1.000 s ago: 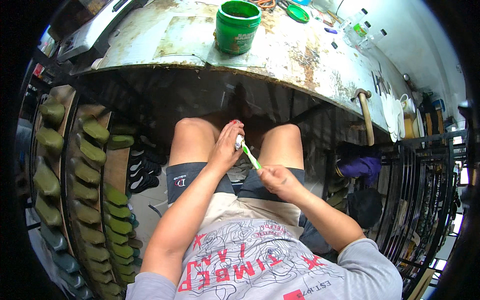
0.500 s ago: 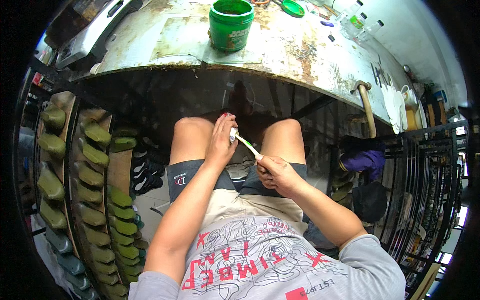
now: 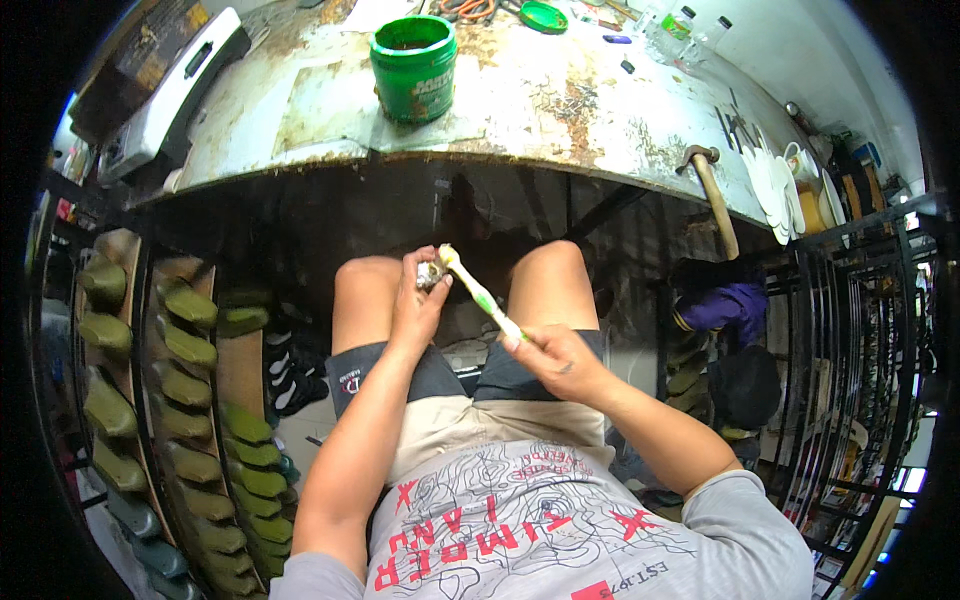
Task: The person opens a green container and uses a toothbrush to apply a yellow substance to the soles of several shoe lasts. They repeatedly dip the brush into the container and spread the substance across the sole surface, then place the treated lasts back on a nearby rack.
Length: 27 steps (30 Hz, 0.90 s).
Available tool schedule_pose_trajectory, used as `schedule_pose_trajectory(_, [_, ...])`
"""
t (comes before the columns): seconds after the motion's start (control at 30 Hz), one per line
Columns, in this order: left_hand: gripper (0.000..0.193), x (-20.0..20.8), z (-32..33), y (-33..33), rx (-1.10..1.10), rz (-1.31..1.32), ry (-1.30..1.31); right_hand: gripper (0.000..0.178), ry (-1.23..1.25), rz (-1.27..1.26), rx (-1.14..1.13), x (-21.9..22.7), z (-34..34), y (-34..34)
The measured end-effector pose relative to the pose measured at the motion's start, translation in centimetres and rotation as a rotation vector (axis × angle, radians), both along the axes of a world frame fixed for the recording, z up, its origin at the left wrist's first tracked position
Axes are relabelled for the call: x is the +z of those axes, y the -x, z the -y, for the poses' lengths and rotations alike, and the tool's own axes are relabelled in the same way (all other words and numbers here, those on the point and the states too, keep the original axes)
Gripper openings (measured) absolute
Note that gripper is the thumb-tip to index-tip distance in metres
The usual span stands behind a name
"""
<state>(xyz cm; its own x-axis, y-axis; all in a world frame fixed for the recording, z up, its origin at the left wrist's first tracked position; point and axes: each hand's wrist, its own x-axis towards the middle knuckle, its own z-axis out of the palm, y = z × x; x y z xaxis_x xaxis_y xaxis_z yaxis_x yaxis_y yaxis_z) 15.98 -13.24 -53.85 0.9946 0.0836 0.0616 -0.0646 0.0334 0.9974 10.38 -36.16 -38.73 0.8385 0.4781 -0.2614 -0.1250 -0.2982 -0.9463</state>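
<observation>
In my right hand (image 3: pixel 562 366) is a toothbrush (image 3: pixel 482 298) with a white and green handle, its fingers closed around the lower end. The brush head points up and left, coated in something pale, just past my left hand (image 3: pixel 416 302). That hand is closed around a small white and dark piece (image 3: pixel 428 276), mostly hidden by the fingers, whose kind I cannot make out. Brush head and piece are close together; whether they touch I cannot tell. Both hands are above my lap, between my knees and below the table edge.
Ahead, a stained white table (image 3: pixel 510 120) holds an open green tub (image 3: pixel 415 75), a green lid (image 3: pixel 543 16), plastic bottles (image 3: pixel 676 30) and a hammer (image 3: pixel 712 195). Racks of green shoe lasts (image 3: pixel 185 400) stand at left. A black metal rack (image 3: pixel 820 340) stands at right.
The toothbrush head has lifted up and left, away from the piece in my left hand. My left hand has shifted left and slightly down. The table view has moved left.
</observation>
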Motion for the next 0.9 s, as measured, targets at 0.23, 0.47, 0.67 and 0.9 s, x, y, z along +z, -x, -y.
schedule_pose_trajectory(0.23, [0.033, 13.3, -4.5, -0.5, -0.031, -0.092, -0.139, 0.033, 0.223, 0.262, -0.078, -1.3, 1.2, -2.5])
schedule_pose_trajectory(0.47, [0.063, 33.2, -10.8, -8.7, 0.088, 0.447, -0.508, 0.024, -0.029, 0.274, -0.178, -2.7, 2.8, -4.2])
schedule_pose_trajectory(0.67, [0.05, 41.2, -9.8, -27.5, -0.081, 0.486, -0.689, 0.025, -0.127, 0.153, -0.268, -6.3, 1.0, -4.6])
schedule_pose_trajectory(0.9, [0.044, 35.1, -6.8, -47.4, 0.036, 0.29, -0.808, 0.026, -0.241, -0.023, -0.311, -7.0, 1.5, -6.0])
